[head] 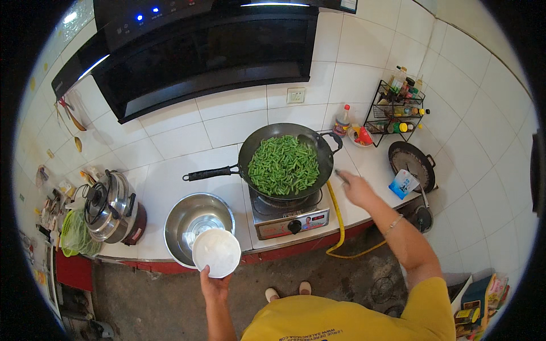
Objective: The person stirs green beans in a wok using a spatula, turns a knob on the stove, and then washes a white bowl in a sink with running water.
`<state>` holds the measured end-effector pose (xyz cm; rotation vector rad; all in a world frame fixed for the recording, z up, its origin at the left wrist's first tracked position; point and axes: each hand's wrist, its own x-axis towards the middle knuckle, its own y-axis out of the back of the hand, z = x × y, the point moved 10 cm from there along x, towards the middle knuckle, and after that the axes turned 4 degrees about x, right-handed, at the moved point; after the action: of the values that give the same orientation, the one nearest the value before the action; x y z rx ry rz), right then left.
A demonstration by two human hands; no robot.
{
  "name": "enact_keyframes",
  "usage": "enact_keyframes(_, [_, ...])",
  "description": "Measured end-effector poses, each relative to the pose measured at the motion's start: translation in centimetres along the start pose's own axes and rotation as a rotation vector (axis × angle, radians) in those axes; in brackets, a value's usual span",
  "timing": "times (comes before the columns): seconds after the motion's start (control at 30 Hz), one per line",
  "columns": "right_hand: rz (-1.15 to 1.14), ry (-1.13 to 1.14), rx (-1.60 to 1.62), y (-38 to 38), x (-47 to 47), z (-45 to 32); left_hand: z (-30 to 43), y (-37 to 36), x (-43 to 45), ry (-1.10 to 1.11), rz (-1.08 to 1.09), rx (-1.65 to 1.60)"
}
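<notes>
My left hand (213,281) grips a white bowl (216,252) by its near rim, above the front edge of a stainless steel basin (177,230). Whether pale matter lies in the bowl or only its white inside shows, I cannot tell. A black wok (247,160) full of cut green beans (283,166) sits on a gas stove (294,223), its long handle pointing left. Just right of the wok, my right hand (357,190) is closed around a thin dark object (340,173), mostly hidden by the fingers. Its kind is unclear.
A yellow gas hose (337,213) runs down from the stove's right side. Further right are a blue-and-white packet (403,184), a second dark pan (409,160) and a spice rack (394,111). An electric cooker (115,213) stands left; a range hood (204,55) hangs above.
</notes>
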<state>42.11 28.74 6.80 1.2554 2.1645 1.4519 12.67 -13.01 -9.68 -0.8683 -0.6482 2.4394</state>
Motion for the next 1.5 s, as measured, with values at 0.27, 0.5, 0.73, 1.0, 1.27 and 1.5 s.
enact_keyframes(0.27, [-0.284,-0.151,0.228,3.2,1.0,-3.6,0.4,2.2,-1.0,-0.054,0.079,-0.073])
enact_keyframes(0.5, [-0.275,-0.448,0.499,-3.7,5.6,-0.7,0.6,2.4,-1.5,-0.072,0.073,-0.096])
enact_keyframes(0.73, [-0.302,0.327,-0.319,-3.7,4.4,-12.0,0.5,2.3,-2.7,-0.058,0.041,-0.094])
enact_keyframes(1.0, [-0.393,0.352,-0.482,7.2,-1.6,-15.3,0.2,1.3,-1.6,-0.098,0.086,-0.084])
enact_keyframes(1.27, [-0.577,0.215,-0.37,9.3,-4.5,-15.9,0.5,0.2,-0.2,-0.087,-0.005,-0.054])
enact_keyframes(1.5, [-0.326,0.193,-0.564,1.9,-1.2,-12.1,0.5,-2.2,0.7,-0.034,-0.035,-0.035])
